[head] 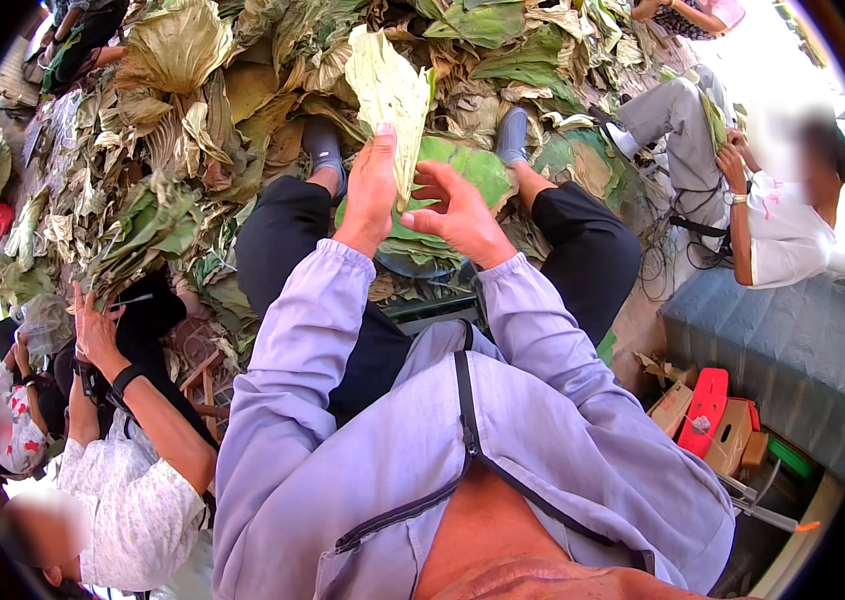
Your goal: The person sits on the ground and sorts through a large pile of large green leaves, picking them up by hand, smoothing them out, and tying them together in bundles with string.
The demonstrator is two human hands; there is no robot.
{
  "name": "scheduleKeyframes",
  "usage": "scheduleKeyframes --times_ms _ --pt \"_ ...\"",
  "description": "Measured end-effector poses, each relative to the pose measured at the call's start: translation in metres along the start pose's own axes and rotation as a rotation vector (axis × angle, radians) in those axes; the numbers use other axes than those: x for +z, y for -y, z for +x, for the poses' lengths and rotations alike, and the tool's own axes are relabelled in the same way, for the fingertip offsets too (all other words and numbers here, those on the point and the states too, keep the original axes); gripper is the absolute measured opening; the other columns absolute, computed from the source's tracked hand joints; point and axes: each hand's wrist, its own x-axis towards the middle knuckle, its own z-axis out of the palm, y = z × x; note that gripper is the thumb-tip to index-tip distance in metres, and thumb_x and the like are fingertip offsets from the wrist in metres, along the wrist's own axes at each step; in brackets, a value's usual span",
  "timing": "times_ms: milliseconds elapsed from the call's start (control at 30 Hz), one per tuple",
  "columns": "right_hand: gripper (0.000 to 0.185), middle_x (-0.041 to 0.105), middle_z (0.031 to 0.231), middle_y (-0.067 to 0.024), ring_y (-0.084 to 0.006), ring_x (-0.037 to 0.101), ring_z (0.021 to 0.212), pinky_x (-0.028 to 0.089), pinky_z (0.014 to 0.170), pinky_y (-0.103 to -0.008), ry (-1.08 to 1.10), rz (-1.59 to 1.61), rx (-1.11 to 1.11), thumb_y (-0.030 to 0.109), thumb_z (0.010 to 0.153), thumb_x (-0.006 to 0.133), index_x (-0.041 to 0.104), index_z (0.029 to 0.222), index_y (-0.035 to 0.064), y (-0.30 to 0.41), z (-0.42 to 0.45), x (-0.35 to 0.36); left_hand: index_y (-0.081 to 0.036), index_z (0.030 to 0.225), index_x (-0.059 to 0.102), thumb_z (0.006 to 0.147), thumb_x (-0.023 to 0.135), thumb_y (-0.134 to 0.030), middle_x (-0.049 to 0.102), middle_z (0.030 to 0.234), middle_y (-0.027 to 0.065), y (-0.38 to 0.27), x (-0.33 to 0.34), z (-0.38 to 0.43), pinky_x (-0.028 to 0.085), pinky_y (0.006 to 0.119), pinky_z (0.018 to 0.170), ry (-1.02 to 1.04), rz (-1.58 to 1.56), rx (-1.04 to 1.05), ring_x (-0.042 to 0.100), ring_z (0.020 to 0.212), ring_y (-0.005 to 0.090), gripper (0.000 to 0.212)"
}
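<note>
My left hand (371,186) grips a pale, folded dried leaf (391,97), likely lotus, with the thumb lying along its near face. The leaf points away from me, wide at the far end and narrow near my palm. Close to its narrow tip is my right hand (460,214), fingers curved and apart, holding nothing that I can see; whether a fingertip touches the leaf is unclear. Below both hands, between my knees, lies a stack of round green leaves (467,169) on a dark rounded support (422,267) that is mostly covered.
Heaped dried leaves (257,90) cover the ground around my shoes. At left, a seated person (137,495) holds a bundle of leaves (152,225). Another person (790,217) sits at right near loose cables (655,255). A grey covered ledge (767,337) stands beside cardboard boxes (730,431).
</note>
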Motion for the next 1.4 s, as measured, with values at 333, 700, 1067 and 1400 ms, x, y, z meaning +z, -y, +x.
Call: scheduleKeyframes --times_ms 333,700,1067,1400 --pt "0.066 0.058 0.128 -0.0204 -0.0295 0.06 0.116 0.049 0.099 -0.0377 -0.438 -0.204 -0.039 0.019 0.081 0.08 0.051 0.135 -0.0055 -0.015 -0.002 -0.066 0.003 0.139 0.05 0.107 0.047 -0.03 0.064 0.131 0.0179 -0.032 -0.013 -0.008 0.054 0.045 0.099 0.097 -0.375 -0.123 0.067 0.114 0.031 0.046" --pt "0.072 0.059 0.129 -0.013 -0.0213 0.059 0.114 0.049 0.097 -0.0333 -0.275 -0.171 -0.106 0.008 0.079 0.075 0.046 0.143 -0.0014 0.012 0.021 -0.103 0.003 0.149 0.039 0.107 0.044 -0.03 0.052 0.145 0.0235 -0.055 -0.016 -0.026 0.045 0.052 0.11 0.354 -0.527 -0.23 0.057 0.128 0.0374 0.053" --pt "0.034 0.064 0.092 -0.0011 -0.011 0.06 0.082 0.05 0.074 -0.0262 -0.266 0.211 -0.117 -0.006 0.086 0.058 0.062 0.119 0.0001 -0.015 -0.007 -0.087 0.003 0.151 0.035 0.107 0.042 -0.03 0.048 0.148 0.0247 -0.058 -0.026 -0.062 0.042 0.053 0.112 0.38 -0.529 -0.208 0.053 0.132 0.0381 0.056" --pt "0.016 0.069 0.098 -0.0082 -0.0173 0.068 0.087 0.056 0.08 -0.0304 -0.303 0.812 -0.11 -0.005 0.094 0.056 0.063 0.107 0.001 -0.014 -0.054 -0.08 -0.002 0.15 0.041 0.088 0.07 -0.056 0.042 0.155 0.0194 -0.06 -0.021 -0.112 0.031 0.056 0.118 0.366 -0.528 0.084 0.039 0.143 0.0373 0.087"
